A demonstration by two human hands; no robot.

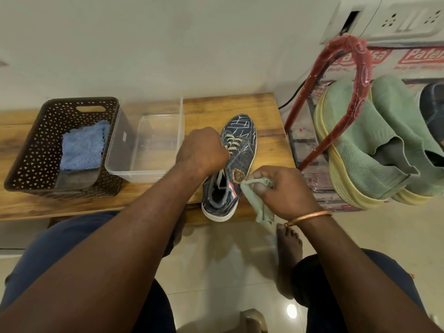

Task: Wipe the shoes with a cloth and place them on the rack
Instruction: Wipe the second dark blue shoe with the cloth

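The blue shoe (240, 140) is sitting on the wooden counter (264, 109), toe pointing away from you. Its heel is sitting right at the front edge.

Your left hand (203, 152) is curling over the laces and holding the shoe in place. Its fingers are hiding under the hand, so how tightly they are gripping cannot be told. Your right hand (286, 191) is pinching the green cloth (251, 186). The fingers (258, 175) are bunching round it and pressing it on the shoe's side, near the round patch. A loose end of the cloth is hanging down past the counter edge.

The rack (319, 131) with the red frame is standing just beside the counter on your right. Two green shoes (360, 131) are already leaning on it. On your left, a clear tub (144, 174) is touching a brown basket (24, 150) with a blue cloth (83, 147) inside.

Here is what could go wrong. If you are rubbing hard toward yourself, the heel could slide off the edge and the shoe could drop to the floor. If your pinch is getting loose, the hanging cloth could slip out. When you are lifting the shoe to the rack, you could bump the leaning green shoes and knock them down.
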